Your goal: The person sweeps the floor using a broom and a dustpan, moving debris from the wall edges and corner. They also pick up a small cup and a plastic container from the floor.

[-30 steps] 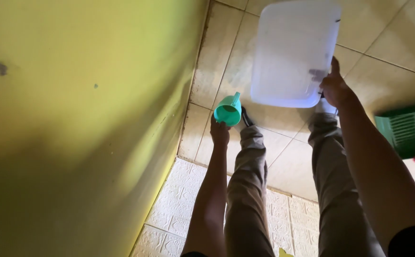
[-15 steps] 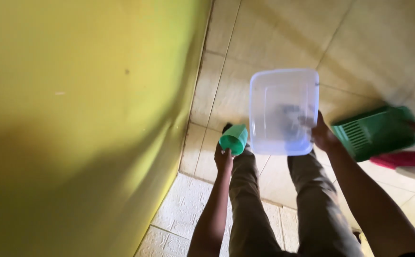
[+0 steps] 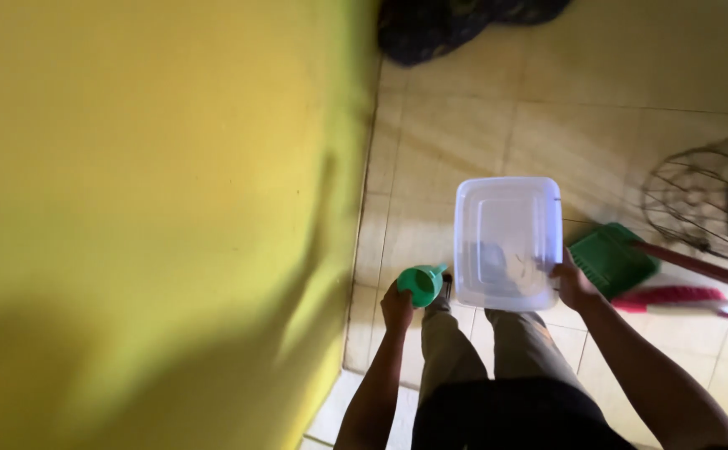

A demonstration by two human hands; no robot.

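Presently: right-hand fingers (image 3: 557, 271) curled over near-right corner rim of clear plastic tub (image 3: 507, 242), closed on it; right hand (image 3: 575, 287) carrying tub single-handed. Left hand (image 3: 396, 307) wrapped shut around handle side of small green scoop cup (image 3: 421, 284), fingertips hidden behind cup. Tub as landmark: cup just beside tub's near-left corner, apparently apart from it; legs in olive trousers (image 3: 464, 350) directly below tub; green dustpan (image 3: 612, 259) just beside tub's right edge, on floor; red-handled broom (image 3: 689, 293) further right; wire basket (image 3: 697, 200) well right and beyond; yellow wall (image 3: 155, 208) well to left; tiled floor (image 3: 464, 125) beneath and beyond. Tub orientation: open side up toward camera, roughly level, long axis running away from body, short edge nearest. Cup mouth tilted up and leftward, spout toward tub. Judged advice for carry: keep tub level, since small dark bits and possibly some liquid sit at near end; one-corner grip likely to tip under load, so thumb pressed firmly inside rim; cup held clear of tub wall.
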